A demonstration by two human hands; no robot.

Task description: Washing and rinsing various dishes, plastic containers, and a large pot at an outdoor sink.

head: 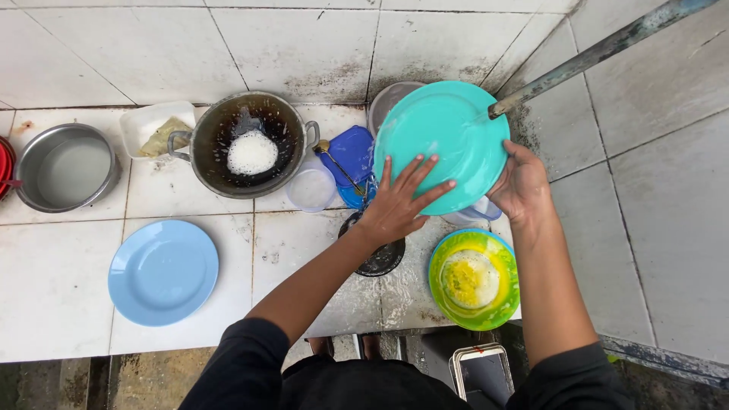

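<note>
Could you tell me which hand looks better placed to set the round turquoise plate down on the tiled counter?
Probably the right hand: it grips the round turquoise plate by its rim under the grey pipe, while the left hand only lies flat on its face.

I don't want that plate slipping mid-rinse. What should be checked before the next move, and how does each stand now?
1. Right hand grips the teal plate by its rim: ok.
2. Left hand lies flat on the plate's face: ok.
3. Pipe end reaches the plate: ok.
4. Water running: cannot tell.
5. Room to set down beside the blue plate: ok.
6. Green bowl rinsed: not ok, yellowish suds inside.
</note>
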